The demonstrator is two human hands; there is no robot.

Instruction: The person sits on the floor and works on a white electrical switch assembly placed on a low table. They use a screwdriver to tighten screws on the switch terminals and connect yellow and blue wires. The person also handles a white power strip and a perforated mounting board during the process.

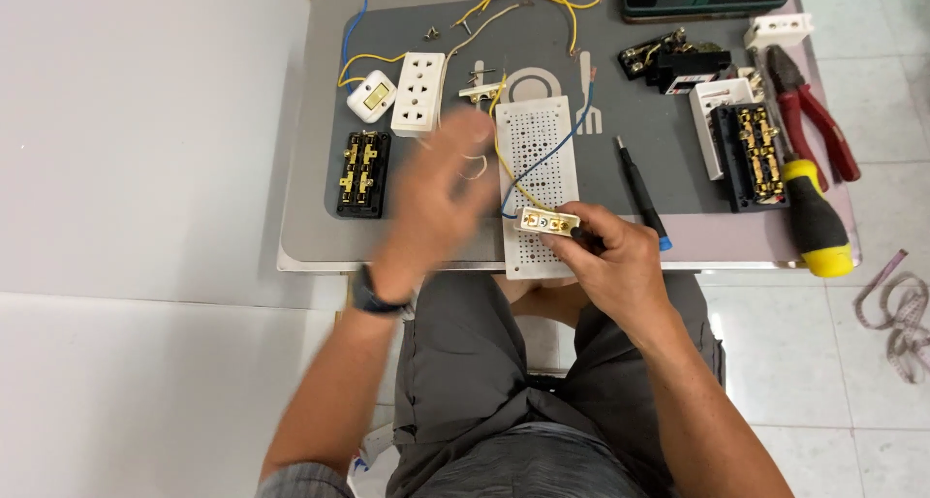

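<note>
The right hand (620,261) pinched a small socket insert with brass contacts (548,222) between its fingers, just above the near end of a white perforated plate (536,159) on the table (310,236). A blue wire (562,140) and a yellow wire (497,135) ran from the insert over the plate. The left hand (441,193) was blurred in the air near the insert; I could not tell if its fingers were spread or closed, and it seemed to hold nothing.

The risk, as I judged it, was with the wires: if the left hand caught one, it could pull the wire out of its contact or drag the insert from the pinch. A small black screwdriver (641,193) lay just beside the right hand, close to the table edge, and could be pushed off. Loose screws (430,33) lay far back.
</note>
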